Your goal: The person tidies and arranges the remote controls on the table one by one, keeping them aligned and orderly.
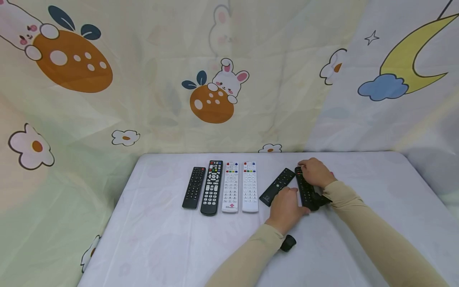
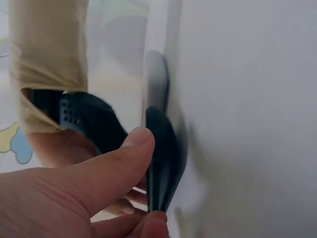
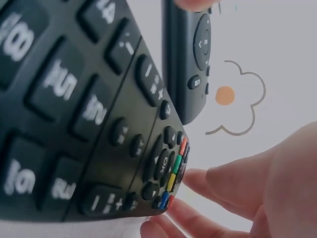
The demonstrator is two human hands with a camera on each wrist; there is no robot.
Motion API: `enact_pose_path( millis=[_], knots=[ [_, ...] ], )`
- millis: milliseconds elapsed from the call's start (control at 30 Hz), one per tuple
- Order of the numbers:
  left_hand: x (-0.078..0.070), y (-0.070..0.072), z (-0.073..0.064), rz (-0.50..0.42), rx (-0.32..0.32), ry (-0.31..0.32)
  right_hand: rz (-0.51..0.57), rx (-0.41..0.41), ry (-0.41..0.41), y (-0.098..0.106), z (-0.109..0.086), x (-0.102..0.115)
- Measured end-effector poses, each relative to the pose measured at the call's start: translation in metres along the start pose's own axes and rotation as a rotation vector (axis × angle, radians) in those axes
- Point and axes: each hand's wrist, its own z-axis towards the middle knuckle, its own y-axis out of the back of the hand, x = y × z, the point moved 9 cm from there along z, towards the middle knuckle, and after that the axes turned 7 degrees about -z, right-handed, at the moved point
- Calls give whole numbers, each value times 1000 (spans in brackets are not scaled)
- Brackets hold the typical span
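My right hand point(image 1: 316, 172) grips the upper end of the rightmost black remote control point(image 1: 305, 187). In the right wrist view that remote point(image 3: 89, 114) looms close, showing number keys and coloured buttons, with my fingers around its far end. My left hand point(image 1: 287, 209) lies beside the slanted black remote control point(image 1: 277, 185), its thumb extending toward the rightmost one. The left wrist view has my thumb and fingers pinching a dark remote end point(image 2: 161, 153). A fingertip also shows over the second remote point(image 3: 185, 74) in the right wrist view.
Left of my hands, a row holds a small black remote point(image 1: 194, 187), a larger black remote point(image 1: 212, 187) and two white ones point(image 1: 230, 187). A white cloth covers the table point(image 1: 150, 247). Behind it hangs a printed curtain point(image 1: 161, 79). Black cameras sit at both wrists.
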Motion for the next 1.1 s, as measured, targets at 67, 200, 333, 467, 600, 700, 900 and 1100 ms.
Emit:
enact_pose_path(
  millis=[67,200,333,467,600,700,900,1100],
  knots=[
    [1,4,-1,2,2,-2,0,-1,-2,1,-1,1],
    [0,14,-2,36,-6,-18,-1,-14,11,6,-3,5],
    [-2,23,-4,58,-24,-42,14,-10,6,9,-5,8],
    [-1,31,-7,59,-32,-43,29,-1,-7,10,-6,10],
    [1,37,-8,73,-32,-34,34,-18,-2,11,-6,12],
    [2,43,-9,115,-37,-42,38,-38,9,11,-6,15],
    [8,56,-11,161,-55,-41,44,-68,17,12,-5,19],
    [13,66,-11,173,-57,-25,46,-85,37,12,-4,26]
  ],
)
